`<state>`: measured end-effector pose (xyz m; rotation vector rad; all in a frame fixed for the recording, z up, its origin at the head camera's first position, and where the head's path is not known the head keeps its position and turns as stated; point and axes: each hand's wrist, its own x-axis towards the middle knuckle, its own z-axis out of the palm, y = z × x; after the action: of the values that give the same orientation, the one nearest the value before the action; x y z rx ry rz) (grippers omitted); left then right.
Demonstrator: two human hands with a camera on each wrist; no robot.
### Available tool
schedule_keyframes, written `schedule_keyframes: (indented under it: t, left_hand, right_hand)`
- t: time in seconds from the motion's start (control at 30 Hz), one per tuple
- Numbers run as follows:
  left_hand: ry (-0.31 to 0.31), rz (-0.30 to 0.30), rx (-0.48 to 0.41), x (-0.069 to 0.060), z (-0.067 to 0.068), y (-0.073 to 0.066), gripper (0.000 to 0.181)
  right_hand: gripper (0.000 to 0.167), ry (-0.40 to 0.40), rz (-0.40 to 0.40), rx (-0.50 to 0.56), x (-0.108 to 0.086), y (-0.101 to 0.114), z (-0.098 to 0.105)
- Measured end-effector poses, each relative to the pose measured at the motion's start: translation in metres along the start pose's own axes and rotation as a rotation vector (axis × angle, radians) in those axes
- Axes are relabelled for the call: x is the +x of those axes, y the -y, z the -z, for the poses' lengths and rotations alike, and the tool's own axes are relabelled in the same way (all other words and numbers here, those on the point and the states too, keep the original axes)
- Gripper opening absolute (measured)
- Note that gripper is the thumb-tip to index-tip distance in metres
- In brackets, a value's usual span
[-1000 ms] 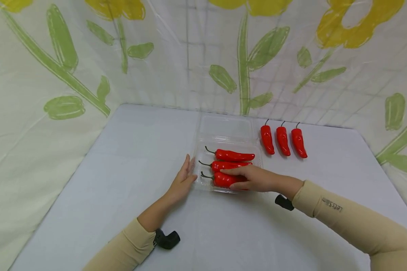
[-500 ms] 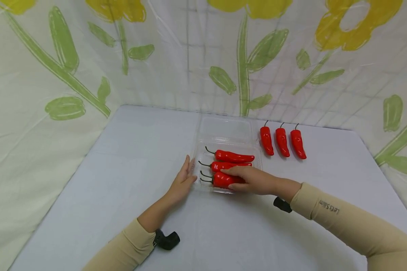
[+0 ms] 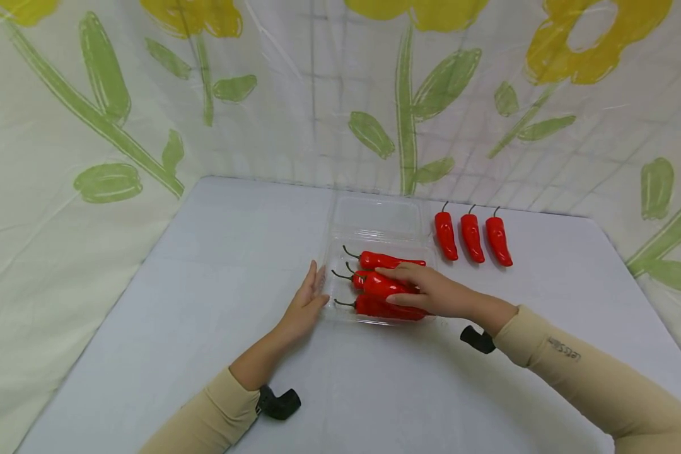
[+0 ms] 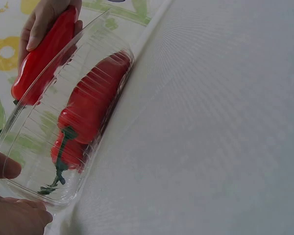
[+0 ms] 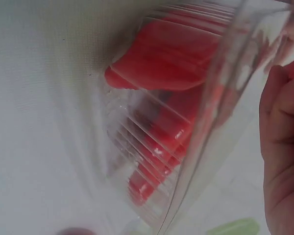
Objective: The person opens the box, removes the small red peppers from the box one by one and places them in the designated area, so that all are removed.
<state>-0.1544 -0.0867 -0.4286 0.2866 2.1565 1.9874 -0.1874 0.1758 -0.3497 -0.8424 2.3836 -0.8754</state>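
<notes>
A clear hinged container [image 3: 374, 237] lies with its lid folded back, several red peppers inside. My right hand [image 3: 439, 294] pinches a red pepper [image 3: 381, 285] between thumb and fingers, above the middle pepper and mostly covering it. One pepper [image 3: 383, 258] lies behind it and another [image 3: 374, 307] in front. In the left wrist view, the held pepper [image 4: 46, 61] shows above the container rim. My left hand [image 3: 302, 309] rests at the container's left wall, fingers fairly straight; the left wrist view shows its fingertips at the container's near end.
Three red peppers [image 3: 471, 238] lie side by side on the white table [image 3: 232, 252], right of the open lid. A cloth with yellow flowers and green leaves [image 3: 295, 94] hangs behind the table. A black device sits at each wrist.
My right hand has lifted its pepper off the front one and moved it back, over the middle pepper. The front pepper now shows along its length. My left hand has stayed in place.
</notes>
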Motion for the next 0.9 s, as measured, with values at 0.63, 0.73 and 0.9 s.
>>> schedule_keyframes:
  t: [0.63, 0.73, 0.9]
  left_hand:
    - [0.003, 0.017, 0.002, 0.000, -0.001, -0.001, 0.071]
    - [-0.003, 0.020, 0.003, 0.000, -0.001, 0.000, 0.071]
    - [-0.008, 0.015, 0.001, 0.001, 0.000, 0.001, 0.071]
  right_hand:
    - [0.054, -0.126, -0.127, 0.325, -0.020, -0.027, 0.009]
    - [0.052, -0.150, -0.137, 0.389, -0.025, -0.029, 0.009]
    - [0.050, -0.246, -0.194, 0.429, -0.030, -0.033, 0.009]
